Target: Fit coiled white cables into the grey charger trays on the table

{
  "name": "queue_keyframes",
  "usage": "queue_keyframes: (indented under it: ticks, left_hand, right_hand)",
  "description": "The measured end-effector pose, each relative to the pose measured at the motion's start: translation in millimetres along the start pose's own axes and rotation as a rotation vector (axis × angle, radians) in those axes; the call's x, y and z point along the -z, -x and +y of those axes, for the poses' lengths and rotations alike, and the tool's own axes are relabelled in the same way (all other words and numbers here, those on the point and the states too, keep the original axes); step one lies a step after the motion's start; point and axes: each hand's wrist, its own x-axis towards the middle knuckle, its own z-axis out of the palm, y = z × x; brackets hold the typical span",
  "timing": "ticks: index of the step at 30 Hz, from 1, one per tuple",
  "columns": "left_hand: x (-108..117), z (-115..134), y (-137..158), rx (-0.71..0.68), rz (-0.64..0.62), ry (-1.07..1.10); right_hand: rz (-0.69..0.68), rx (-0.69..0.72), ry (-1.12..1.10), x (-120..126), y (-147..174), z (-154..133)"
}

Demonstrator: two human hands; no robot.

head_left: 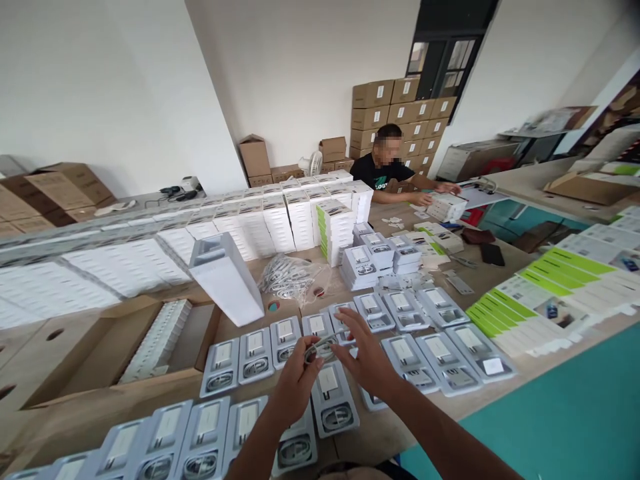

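In the head view, a white wall [300, 67] rises behind a wooden bench [30, 347] lined with plastic trays [326, 402]. A slackened pinch could let the coiled grey cable [323, 349] spring open, I judge, and a trailing loop could then snag the closely set trays beneath. The cable lies between the two hands, above the trays: the left hand [296, 380] pinches its near side between thumb and fingers, while the right hand [361, 353] curves spread fingers around the other side; whether they grip it, I cannot tell.
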Motion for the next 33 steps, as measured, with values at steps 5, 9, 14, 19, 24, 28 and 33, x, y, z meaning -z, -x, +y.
queue_keyframes:
  ticks: [5, 9, 14, 19, 24, 28, 33]
  left_hand:
    - [-9, -14, -2, 0.213, -0.086, 0.203]
    - [-8, -19, 0, 0.306, -0.187, 0.283]
    - [-3, -26, -3, 0.304, -0.073, 0.231]
    - [-5, -45, -5, 0.252, -0.040, 0.076]
    - [-11, -51, 0, 0.193, -0.026, -0.067]
    - [-13, -51, 0, 0.216, -0.032, 0.046]
    - [-10, -55, -1, 0.294, -0.048, 0.306]
  right_hand:
    - [-0.076, -0.085, -0.149, -3, -6, 4]
    - [-0.121, -0.029, -0.041, -3, -4, 6]
    - [-0.195, 0.103, 0.417, -3, -4, 4]
    - [-0.275, -0.128, 0.385, -11, -3, -2]
    - [-0.163, -0.335, -0.166, -32, -1, 1]
    - [-0.092, -0.472, -0.489, -54, 8, 9]
    - [-0.063, -0.591, -0.650, -71, 20, 13]
